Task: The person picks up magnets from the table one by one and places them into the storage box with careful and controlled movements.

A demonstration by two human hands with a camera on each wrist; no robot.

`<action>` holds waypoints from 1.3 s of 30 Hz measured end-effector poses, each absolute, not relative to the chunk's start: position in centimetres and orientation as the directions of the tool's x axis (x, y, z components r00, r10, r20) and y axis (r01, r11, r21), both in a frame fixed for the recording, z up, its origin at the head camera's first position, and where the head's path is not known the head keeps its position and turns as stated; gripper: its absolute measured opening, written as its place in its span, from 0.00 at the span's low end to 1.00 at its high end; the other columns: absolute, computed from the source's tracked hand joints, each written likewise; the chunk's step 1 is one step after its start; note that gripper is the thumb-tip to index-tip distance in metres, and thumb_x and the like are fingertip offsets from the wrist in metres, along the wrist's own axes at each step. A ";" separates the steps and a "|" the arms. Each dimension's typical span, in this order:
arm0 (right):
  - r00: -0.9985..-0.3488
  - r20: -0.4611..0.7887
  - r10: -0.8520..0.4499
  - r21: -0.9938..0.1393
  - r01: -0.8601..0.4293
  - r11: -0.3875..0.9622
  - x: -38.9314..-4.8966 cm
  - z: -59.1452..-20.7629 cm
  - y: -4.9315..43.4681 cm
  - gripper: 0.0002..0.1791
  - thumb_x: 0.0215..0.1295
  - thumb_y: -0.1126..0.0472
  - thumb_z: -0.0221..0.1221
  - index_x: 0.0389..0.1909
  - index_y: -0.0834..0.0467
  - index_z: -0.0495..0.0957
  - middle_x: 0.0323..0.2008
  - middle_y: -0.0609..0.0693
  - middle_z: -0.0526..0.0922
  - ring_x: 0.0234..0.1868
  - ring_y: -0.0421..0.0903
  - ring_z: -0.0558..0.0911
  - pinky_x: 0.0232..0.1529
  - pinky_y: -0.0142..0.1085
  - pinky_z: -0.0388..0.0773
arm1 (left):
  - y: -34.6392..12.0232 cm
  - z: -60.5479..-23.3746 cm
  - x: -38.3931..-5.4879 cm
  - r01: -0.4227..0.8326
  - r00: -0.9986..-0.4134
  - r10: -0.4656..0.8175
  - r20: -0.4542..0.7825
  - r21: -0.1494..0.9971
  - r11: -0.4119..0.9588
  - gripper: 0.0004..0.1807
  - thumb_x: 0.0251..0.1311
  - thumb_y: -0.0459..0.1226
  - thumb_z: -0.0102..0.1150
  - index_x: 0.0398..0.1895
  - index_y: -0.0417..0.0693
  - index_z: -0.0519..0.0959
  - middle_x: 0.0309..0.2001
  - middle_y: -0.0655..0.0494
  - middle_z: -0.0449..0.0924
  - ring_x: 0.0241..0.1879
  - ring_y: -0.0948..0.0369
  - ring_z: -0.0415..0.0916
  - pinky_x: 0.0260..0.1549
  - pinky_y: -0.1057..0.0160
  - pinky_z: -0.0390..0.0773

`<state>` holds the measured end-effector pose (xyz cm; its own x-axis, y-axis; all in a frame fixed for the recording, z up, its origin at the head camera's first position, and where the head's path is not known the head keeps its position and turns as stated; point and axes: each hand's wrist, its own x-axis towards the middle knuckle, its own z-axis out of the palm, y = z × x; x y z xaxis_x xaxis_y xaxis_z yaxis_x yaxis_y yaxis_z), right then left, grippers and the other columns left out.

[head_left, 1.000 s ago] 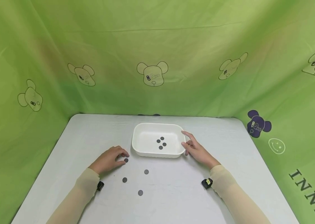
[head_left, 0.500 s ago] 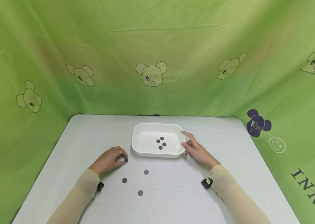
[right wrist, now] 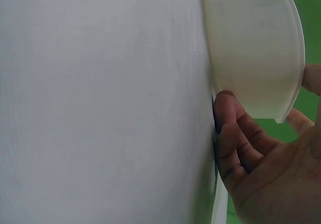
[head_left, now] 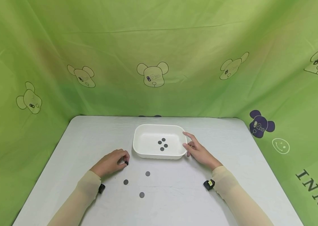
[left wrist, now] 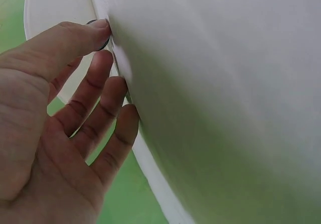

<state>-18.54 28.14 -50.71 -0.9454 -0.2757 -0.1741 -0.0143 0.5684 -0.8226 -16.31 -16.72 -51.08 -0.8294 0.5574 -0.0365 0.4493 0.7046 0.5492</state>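
Head view's got green cloth (head_left: 119,40) with bear faces printed on it, behind and either side of the white tabletop (head_left: 176,197). White dish (head_left: 147,141) sits toward the far edge, around the middle. Right hand (head_left: 200,154) has it by the right end, thumb over the rim, lower fingers bent down by the outer wall. Left hand (head_left: 111,162) is just off the dish's near left corner, pinching a dark disc (head_left: 126,163) tipped on edge between thumb and fingertip; can't tell if it's touching the tabletop. Four more discs (head_left: 162,149) are bunched inside the dish, right of centre, and three loose discs (head_left: 147,173) lie flat on the near side, well apart.
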 end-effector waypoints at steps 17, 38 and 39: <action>-0.945 -0.163 -0.282 -0.818 -0.030 0.574 -18.5 -50.8 28.1 0.37 0.86 0.44 0.52 0.87 0.38 0.47 0.40 0.58 0.82 0.35 0.51 0.79 0.43 0.44 0.73 | -16.7 -51.0 -16.0 0.473 -0.816 0.577 -0.025 0.545 0.692 0.11 0.69 0.33 0.69 0.42 0.62 0.81 0.35 0.72 0.74 0.40 0.63 0.74 0.43 0.61 0.75; -0.946 -0.164 -0.281 -0.820 -0.028 0.571 -18.7 -50.9 28.3 0.37 0.85 0.43 0.52 0.87 0.38 0.48 0.40 0.58 0.82 0.36 0.52 0.79 0.46 0.45 0.73 | -16.7 -49.3 -16.9 0.316 -0.882 0.471 -0.006 0.735 0.600 0.09 0.75 0.35 0.66 0.53 0.54 0.86 0.40 0.64 0.82 0.42 0.64 0.77 0.48 0.60 0.79; -0.946 -0.164 -0.281 -0.820 -0.027 0.572 -18.7 -50.9 28.3 0.37 0.85 0.42 0.52 0.87 0.38 0.48 0.40 0.58 0.82 0.36 0.52 0.79 0.46 0.45 0.73 | -16.6 -49.1 -17.0 0.313 -0.887 0.462 0.001 0.738 0.598 0.09 0.75 0.35 0.66 0.53 0.54 0.86 0.41 0.64 0.83 0.42 0.63 0.77 0.48 0.60 0.79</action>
<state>-18.67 28.26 -50.91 -0.9457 -0.2805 -0.1644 -0.0272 0.5720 -0.8198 -16.96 -16.57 -49.13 -0.8867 0.4624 0.0012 0.3128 0.5978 0.7381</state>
